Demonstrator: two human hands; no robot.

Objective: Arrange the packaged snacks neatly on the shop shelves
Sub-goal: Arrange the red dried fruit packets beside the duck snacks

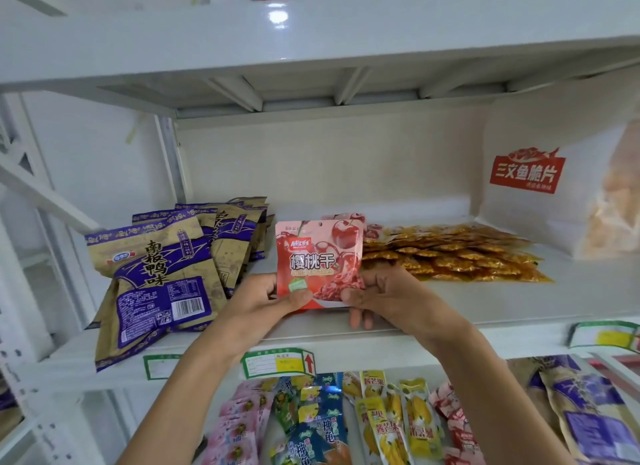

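In the head view both hands, left and right, pinch the bottom corners of the upright cherry pouch, long axis vertical, above the shelf front, equally near, other cherry pouches directly behind.

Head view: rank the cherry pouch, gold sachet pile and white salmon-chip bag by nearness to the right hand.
1. Cherry pouch: in the right hand, centre shelf.
2. Gold sachet pile: just right of and behind the hand.
3. White salmon-chip bag: far right, at the back of the shelf.
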